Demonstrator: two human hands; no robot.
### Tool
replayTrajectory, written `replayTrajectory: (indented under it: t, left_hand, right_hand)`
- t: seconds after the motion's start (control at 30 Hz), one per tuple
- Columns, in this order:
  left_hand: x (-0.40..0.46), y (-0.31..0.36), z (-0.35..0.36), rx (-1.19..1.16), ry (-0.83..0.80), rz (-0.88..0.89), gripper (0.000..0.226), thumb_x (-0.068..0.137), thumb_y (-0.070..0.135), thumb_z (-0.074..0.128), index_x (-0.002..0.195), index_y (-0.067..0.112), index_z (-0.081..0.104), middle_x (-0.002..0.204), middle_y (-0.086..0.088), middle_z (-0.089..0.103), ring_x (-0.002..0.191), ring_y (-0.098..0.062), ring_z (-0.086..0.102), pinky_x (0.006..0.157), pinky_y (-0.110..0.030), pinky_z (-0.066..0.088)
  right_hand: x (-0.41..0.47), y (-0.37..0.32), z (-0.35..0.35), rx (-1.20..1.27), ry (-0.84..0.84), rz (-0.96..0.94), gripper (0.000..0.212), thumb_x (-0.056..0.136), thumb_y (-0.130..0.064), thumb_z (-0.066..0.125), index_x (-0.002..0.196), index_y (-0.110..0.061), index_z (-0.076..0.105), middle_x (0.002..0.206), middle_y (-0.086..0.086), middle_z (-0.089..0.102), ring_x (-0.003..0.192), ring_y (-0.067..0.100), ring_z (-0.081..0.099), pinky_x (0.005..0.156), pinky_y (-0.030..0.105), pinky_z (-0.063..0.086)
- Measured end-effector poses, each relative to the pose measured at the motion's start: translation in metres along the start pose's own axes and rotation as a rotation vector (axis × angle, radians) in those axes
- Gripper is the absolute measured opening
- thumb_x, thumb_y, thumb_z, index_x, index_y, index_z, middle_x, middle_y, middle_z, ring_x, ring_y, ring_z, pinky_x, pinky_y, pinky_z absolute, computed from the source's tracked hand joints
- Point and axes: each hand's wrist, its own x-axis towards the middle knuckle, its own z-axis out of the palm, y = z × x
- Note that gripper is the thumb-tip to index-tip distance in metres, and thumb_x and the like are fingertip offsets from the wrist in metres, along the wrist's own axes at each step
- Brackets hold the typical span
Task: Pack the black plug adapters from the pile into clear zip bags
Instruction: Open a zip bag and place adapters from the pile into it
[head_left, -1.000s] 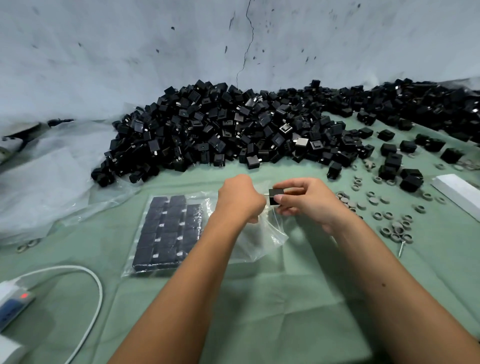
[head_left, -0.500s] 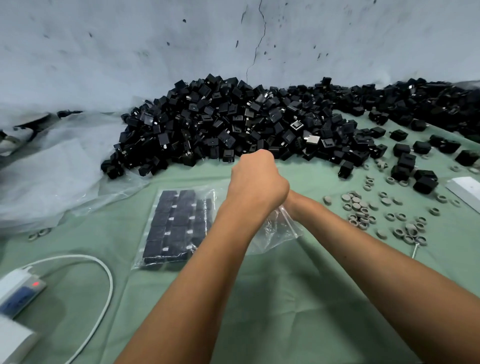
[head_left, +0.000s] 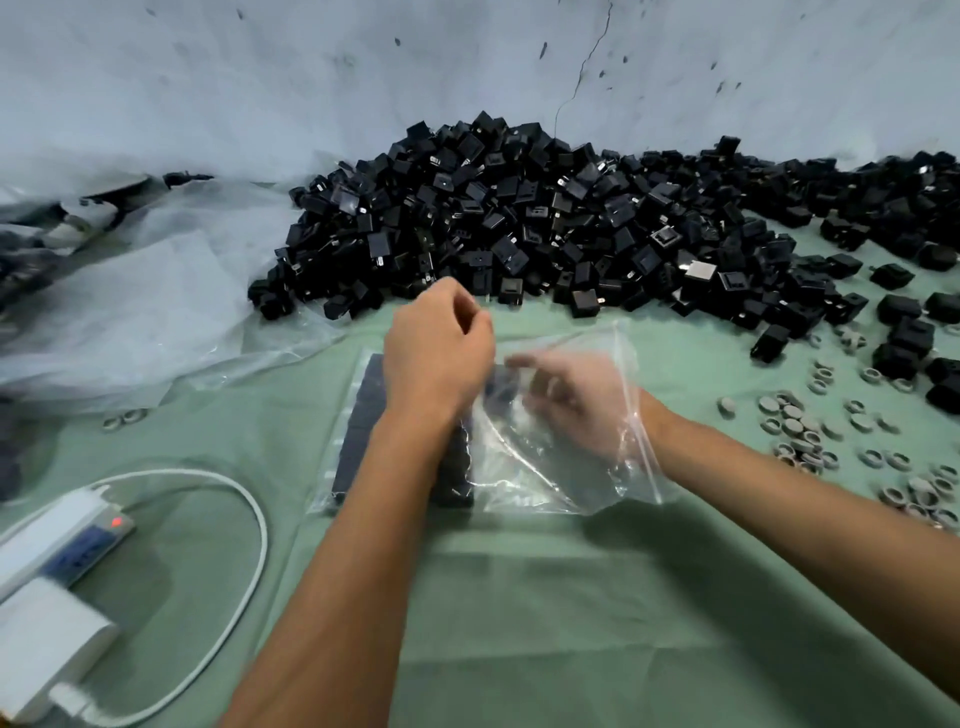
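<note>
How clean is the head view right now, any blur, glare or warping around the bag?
Head view: right hand is motion-blurred inside the clear zip bag; white glare streaks on the bag's creases; left hand sharper; wide-angle bends the edges; soft, even light; pile of adapters fairly crisp.

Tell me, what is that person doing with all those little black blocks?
A person is packing black plug adapters into a clear zip bag on the green cloth. The right hand is reaching inside the bag, seen through the plastic. The left hand is closed at the bag's mouth, seemingly holding it open. Adapters already packed lie flat in rows in the bag. A big pile of adapters waits behind, against the wall.
</note>
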Motion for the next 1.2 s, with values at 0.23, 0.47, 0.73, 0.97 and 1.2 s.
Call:
replayTrajectory:
  t: [0.23, 0.47, 0.73, 0.97, 1.2]
  left_hand:
    - [0.008, -0.060, -0.002, 0.085, -0.143, 0.040, 0.012, 0.091, 0.018, 0.072, 0.084, 0.026, 0.067, 0.086, 0.012, 0.065, 0.091, -0.015, 0.063, 0.089, -0.041, 0.055]
    - [0.009, -0.068, 0.003, 0.188, -0.180, 0.131, 0.013, 0.095, 0.031, 0.068, 0.083, 0.027, 0.065, 0.090, 0.009, 0.055, 0.105, -0.018, 0.044, 0.091, -0.031, 0.038]
    - [0.010, -0.073, 0.008, 0.219, -0.164, 0.129, 0.016, 0.093, 0.035, 0.070, 0.080, 0.025, 0.066, 0.093, 0.007, 0.056, 0.104, -0.017, 0.041, 0.090, -0.028, 0.035]
    - [0.008, -0.069, 0.005, 0.195, -0.168, 0.116, 0.008, 0.092, 0.029, 0.070, 0.089, 0.027, 0.063, 0.096, 0.005, 0.062, 0.104, -0.019, 0.045, 0.086, -0.028, 0.033]
    - [0.007, -0.064, 0.000, 0.128, -0.174, 0.049, 0.016, 0.095, 0.008, 0.060, 0.098, 0.022, 0.065, 0.105, 0.004, 0.065, 0.111, -0.020, 0.050, 0.096, -0.034, 0.043]
  right_hand:
    - [-0.003, -0.009, -0.002, -0.021, -0.174, -0.012, 0.010, 0.101, -0.017, 0.061, 0.106, -0.012, 0.069, 0.098, 0.002, 0.075, 0.092, 0.022, 0.073, 0.080, 0.034, 0.060]
    - [-0.001, 0.009, 0.011, -0.516, -0.149, -0.060, 0.055, 0.099, -0.011, 0.064, 0.151, -0.021, 0.049, 0.131, 0.006, 0.060, 0.111, 0.030, 0.061, 0.090, 0.053, 0.050]
    - [0.018, 0.020, 0.012, -0.488, -0.211, -0.216, 0.045, 0.099, -0.053, 0.057, 0.129, -0.020, 0.066, 0.112, -0.009, 0.072, 0.100, 0.009, 0.069, 0.100, 0.050, 0.053]
    - [0.018, 0.012, 0.010, -0.161, -0.015, -0.283, 0.047, 0.094, -0.002, 0.061, 0.141, -0.001, 0.056, 0.123, 0.017, 0.066, 0.110, 0.007, 0.055, 0.104, 0.028, 0.051]
    - [0.003, 0.010, 0.019, -0.098, 0.080, -0.312, 0.046, 0.095, -0.002, 0.056, 0.140, 0.008, 0.051, 0.130, 0.026, 0.065, 0.120, 0.042, 0.064, 0.104, 0.059, 0.051]
